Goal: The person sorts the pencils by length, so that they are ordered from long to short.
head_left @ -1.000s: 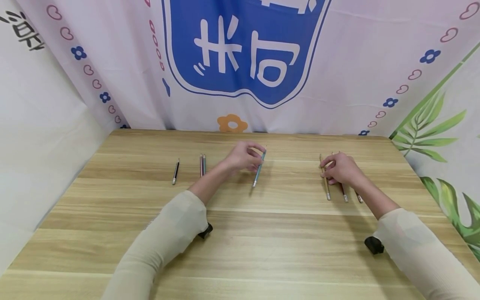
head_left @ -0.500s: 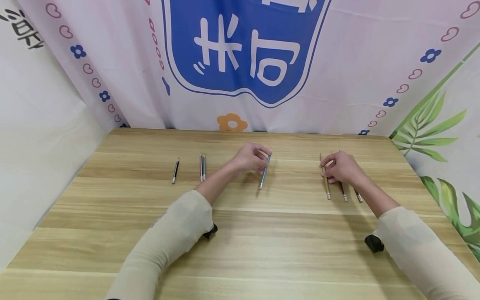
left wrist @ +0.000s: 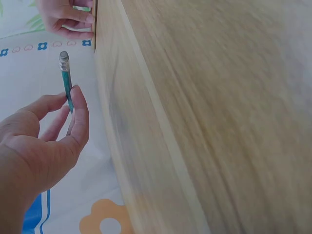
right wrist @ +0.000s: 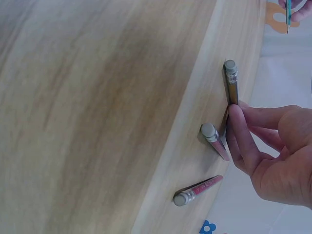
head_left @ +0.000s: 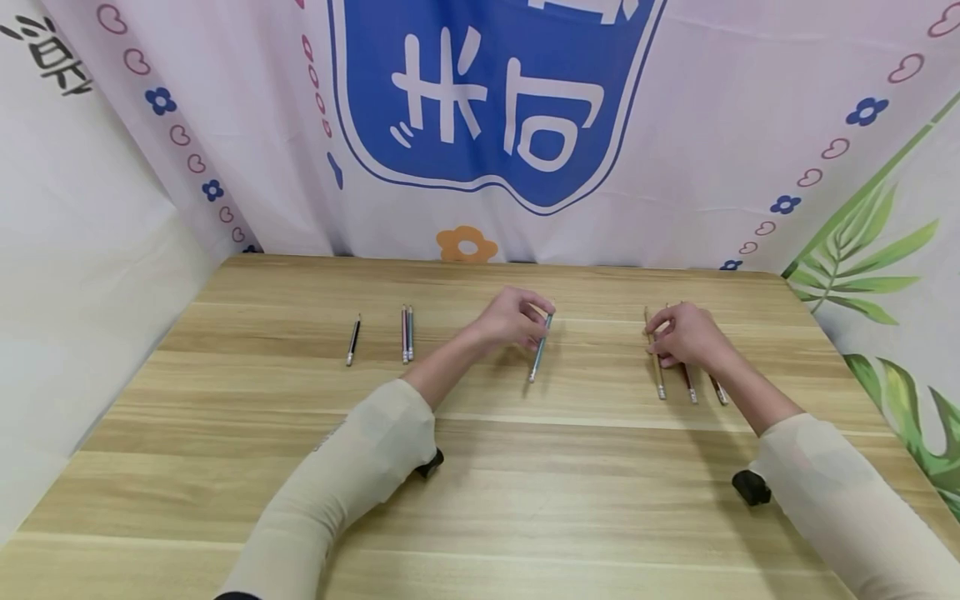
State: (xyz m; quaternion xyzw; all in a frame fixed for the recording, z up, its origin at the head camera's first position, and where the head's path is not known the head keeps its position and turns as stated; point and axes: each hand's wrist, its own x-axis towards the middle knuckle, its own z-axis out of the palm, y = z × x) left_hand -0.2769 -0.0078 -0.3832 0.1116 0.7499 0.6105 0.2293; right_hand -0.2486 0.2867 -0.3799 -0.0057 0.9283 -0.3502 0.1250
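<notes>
My left hand [head_left: 516, 318] pinches a teal pencil [head_left: 542, 350] between thumb and fingers, its eraser end pointing toward me. In the left wrist view this pencil [left wrist: 67, 80] is held up off the wooden table. Further right, my right hand [head_left: 688, 335] grips a yellow pencil [head_left: 658, 377] that lies along the tabletop. Its grey eraser end juts past the fingertips in the right wrist view, where the yellow pencil [right wrist: 233, 90] shows clearly. Beside it lie a reddish pencil [right wrist: 217, 146] and a second red pencil [right wrist: 202, 186]; in the head view my right hand partly covers both.
A black pencil [head_left: 353, 340] lies at the left of the wooden table [head_left: 570, 517]. Closer to my left forearm, a purple-red pencil [head_left: 405, 333] and a teal-grey pencil [head_left: 410, 333] lie side by side. A printed curtain [head_left: 675, 167] hangs at the table's far edge.
My left hand has moved right, carrying the teal pencil, so the paired pencils at left are now uncovered. The right hand has stayed at the yellow pencil.
</notes>
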